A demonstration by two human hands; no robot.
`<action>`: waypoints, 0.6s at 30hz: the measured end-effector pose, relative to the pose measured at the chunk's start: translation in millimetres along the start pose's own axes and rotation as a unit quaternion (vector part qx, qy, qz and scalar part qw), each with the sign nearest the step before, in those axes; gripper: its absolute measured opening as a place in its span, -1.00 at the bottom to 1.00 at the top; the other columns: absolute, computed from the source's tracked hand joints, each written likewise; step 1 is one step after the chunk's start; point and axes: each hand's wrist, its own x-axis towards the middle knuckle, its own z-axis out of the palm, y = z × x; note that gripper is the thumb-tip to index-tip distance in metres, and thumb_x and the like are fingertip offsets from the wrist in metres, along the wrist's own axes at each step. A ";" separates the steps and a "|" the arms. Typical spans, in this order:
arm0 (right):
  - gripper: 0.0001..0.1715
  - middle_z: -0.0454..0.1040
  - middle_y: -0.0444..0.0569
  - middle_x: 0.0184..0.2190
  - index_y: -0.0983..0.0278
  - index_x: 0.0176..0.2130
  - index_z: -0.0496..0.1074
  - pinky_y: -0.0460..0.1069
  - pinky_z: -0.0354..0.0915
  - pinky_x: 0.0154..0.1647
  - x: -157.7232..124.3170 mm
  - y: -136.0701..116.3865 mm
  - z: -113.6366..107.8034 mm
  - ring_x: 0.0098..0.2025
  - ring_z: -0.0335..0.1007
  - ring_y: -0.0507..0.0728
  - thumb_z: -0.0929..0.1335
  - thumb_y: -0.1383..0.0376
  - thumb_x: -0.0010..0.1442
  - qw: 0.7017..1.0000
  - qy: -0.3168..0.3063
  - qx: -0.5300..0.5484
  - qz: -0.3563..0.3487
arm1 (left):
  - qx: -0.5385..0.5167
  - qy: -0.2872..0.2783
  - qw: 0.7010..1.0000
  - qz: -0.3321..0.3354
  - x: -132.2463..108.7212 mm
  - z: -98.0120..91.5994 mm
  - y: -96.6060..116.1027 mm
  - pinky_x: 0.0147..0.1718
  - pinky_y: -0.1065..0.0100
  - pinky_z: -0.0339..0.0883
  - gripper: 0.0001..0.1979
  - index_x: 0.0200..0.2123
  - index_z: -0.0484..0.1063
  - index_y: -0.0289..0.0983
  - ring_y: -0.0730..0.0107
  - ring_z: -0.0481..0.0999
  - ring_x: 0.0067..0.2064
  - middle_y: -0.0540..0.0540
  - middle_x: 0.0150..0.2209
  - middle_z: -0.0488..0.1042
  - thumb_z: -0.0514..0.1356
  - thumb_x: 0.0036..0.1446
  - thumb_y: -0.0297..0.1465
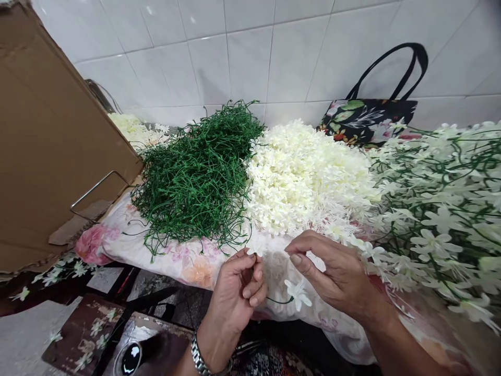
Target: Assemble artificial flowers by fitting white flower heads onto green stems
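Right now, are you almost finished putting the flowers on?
Not nearly. Done: the flowered sprays heaped on the right. In hand: the left hand pinches a green stem bearing one white flower, the right hand close by. Still to do: big piles of bare stems and loose blossoms.

A silver link band (199, 359), probably a watch, behind the left hand (237, 292)

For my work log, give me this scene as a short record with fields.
left hand: fingers closed on a stemmed flower
right hand: beside it, grip unclear
surface: floral cloth
piles: green stems, white blossoms
right side: flower sprays
behind: floral bag, cardboard
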 end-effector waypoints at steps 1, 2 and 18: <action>-0.88 0.38 -0.09 -0.52 0.32 -0.36 0.37 -0.13 0.27 -0.47 0.0 2.3 1.8 -0.48 0.32 -0.02 0.26 0.47 0.17 1.000 -0.001 0.000 0.006 | 0.000 0.008 1.000 0.005 1.2 1.1 0.4 -0.87 0.63 -0.04 -0.91 -0.66 0.36 -0.41 0.75 0.03 -0.82 0.03 -0.75 0.33 0.23 -0.24 -0.52; -0.87 0.38 -0.10 -0.53 0.32 -0.37 0.37 -0.13 0.27 -0.48 -0.3 4.8 3.6 -0.49 0.32 -0.02 0.26 0.47 0.17 1.000 -0.003 -0.001 0.012 | -0.001 0.018 1.000 0.013 2.5 2.3 0.7 -0.87 0.62 -0.04 -0.92 -0.64 0.37 -0.40 0.75 0.03 -0.82 0.03 -0.75 0.34 0.22 -0.23 -0.52; -0.74 0.40 -0.11 -0.64 -0.10 -0.39 0.51 0.07 0.35 -0.64 -0.3 -110.4 -4.2 -0.48 0.42 0.17 0.27 0.25 0.08 0.996 0.031 -0.055 -0.061 | 0.053 0.075 0.995 0.044 10.2 2.4 2.0 -0.87 0.60 -0.08 -0.85 -0.60 0.24 -0.29 0.72 -0.03 -0.82 0.09 -0.75 0.33 0.21 -0.28 -0.52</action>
